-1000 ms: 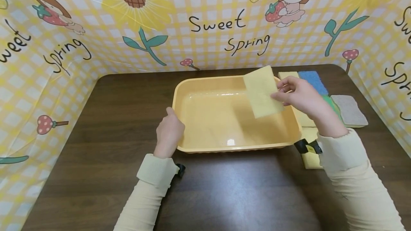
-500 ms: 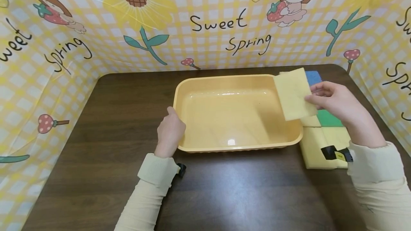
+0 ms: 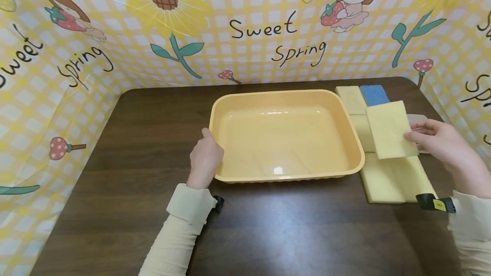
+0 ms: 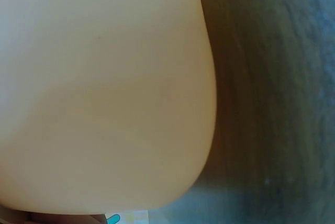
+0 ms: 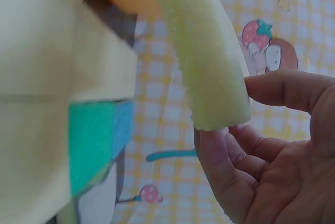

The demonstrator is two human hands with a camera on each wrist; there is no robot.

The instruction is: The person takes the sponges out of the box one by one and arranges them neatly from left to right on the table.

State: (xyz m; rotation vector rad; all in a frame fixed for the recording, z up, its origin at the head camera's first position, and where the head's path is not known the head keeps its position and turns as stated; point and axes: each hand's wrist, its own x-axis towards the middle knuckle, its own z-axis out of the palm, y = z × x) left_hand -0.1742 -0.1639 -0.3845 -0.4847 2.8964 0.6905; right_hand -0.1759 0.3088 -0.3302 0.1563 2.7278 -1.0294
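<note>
My right hand [image 3: 450, 146] pinches a pale yellow sponge [image 3: 392, 130] by its right edge. The sponge is tilted, over the group of sponges at the right. In the right wrist view the thumb and fingers of the right hand [image 5: 277, 145] take the sponge [image 5: 209, 62] from opposite faces. On the other side, my left hand [image 3: 206, 159] grips the left rim of a yellow plastic tray [image 3: 356, 139], its fingertips partly hidden. The tray's smooth wall [image 4: 120, 103] fills most of the left wrist view.
Yellow sponges [image 3: 383, 182] lie flat against each other right of the tray. Behind them is a blue sponge [image 3: 374, 95]. A green sponge [image 5: 89, 145] shows in the right wrist view, hidden from above. A grey sponge [image 3: 416, 118] is partly covered. A patterned cloth [image 3: 261, 67] encloses the dark table [image 3: 153, 139].
The right hand has carried the yellow sponge from above the tray rightward and toward me, over the other sponges. The left hand has stayed on the tray's rim.
</note>
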